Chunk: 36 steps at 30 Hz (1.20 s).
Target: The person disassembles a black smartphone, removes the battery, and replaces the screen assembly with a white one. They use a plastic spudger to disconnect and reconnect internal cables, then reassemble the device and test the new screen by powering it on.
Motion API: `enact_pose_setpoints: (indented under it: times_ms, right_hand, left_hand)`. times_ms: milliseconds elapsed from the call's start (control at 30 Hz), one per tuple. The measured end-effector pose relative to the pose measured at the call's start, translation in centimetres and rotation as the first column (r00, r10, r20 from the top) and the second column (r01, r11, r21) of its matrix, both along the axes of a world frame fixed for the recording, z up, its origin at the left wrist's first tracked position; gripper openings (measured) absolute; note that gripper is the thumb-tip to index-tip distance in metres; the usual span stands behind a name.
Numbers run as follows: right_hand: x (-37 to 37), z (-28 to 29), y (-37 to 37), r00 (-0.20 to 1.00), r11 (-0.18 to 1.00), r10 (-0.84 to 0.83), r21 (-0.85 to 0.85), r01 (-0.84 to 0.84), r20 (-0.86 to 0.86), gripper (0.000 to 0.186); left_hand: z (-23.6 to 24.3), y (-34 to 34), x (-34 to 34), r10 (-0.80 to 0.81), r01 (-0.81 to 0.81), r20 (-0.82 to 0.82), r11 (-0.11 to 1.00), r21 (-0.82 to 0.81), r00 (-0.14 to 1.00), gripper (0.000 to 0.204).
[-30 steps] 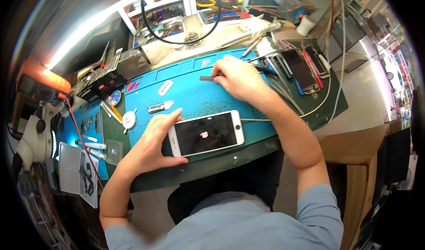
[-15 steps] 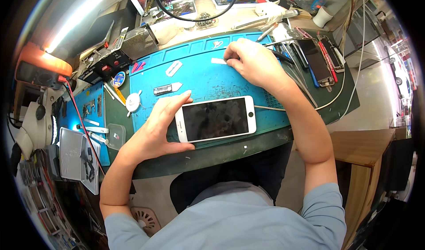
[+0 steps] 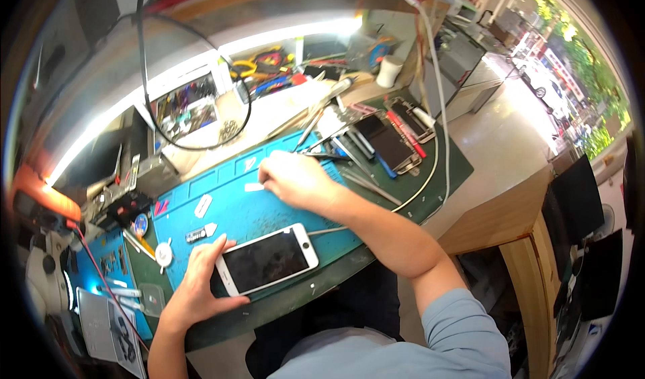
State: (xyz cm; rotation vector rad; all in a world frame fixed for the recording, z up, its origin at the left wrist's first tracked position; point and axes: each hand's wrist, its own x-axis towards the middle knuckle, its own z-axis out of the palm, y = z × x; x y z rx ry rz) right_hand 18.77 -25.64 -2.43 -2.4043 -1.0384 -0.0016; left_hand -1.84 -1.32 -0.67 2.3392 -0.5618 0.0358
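A white smartphone with a dark screen lies face up near the front of the blue work mat. My left hand is curved around its left end, thumb at the lower corner and fingers at the upper one. Further back, my right hand is closed at the fingertips on a small white strip that lies by the mat's far side. A grey cable runs from beside the phone under my right forearm. A razor blade in a white sleeve and a small black-and-white piece rest left of my right hand.
Tweezers and pen-like tools lie to the right, beside opened phone parts and a red pen-like tool. An orange multimeter stands at left. A black cable loop hangs over the back. An open plastic case sits front left.
The view has swung up and to the right, showing more of the room and window. Both hands keep much the same places at the phone and the white strip.
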Motion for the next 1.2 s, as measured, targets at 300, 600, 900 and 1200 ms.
enact_pose_setpoints:
  times_ms: [300,600,900,1200]
  right_hand:
    - [0.2,0.1,0.0,1.0,1.0,-0.013,-0.017,0.013,-0.014,0.011]
    - [0.2,-0.1,-0.1,1.0,1.0,-0.017,0.002,0.017,0.006,0.01]
    - [0.8,-0.2,-0.2,1.0,1.0,-0.005,-0.03,0.006,0.025,0.012]
    - [0.2,1.3,0.1,0.998,0.998,-0.012,-0.066,0.007,-0.068,0.014]
  left_hand:
    - [-0.2,0.1,0.4,-0.011,0.011,-0.002,1.0,-0.019,1.0,0.122]
    - [-0.2,-0.2,0.4,0.0,0.0,-0.001,1.0,-0.021,1.0,0.122]
    - [0.1,-0.2,0.7,0.013,-0.013,0.014,1.0,0.007,1.0,0.116]
    - [-0.1,-0.1,0.4,-0.005,0.005,0.028,1.0,-0.008,1.0,0.116]
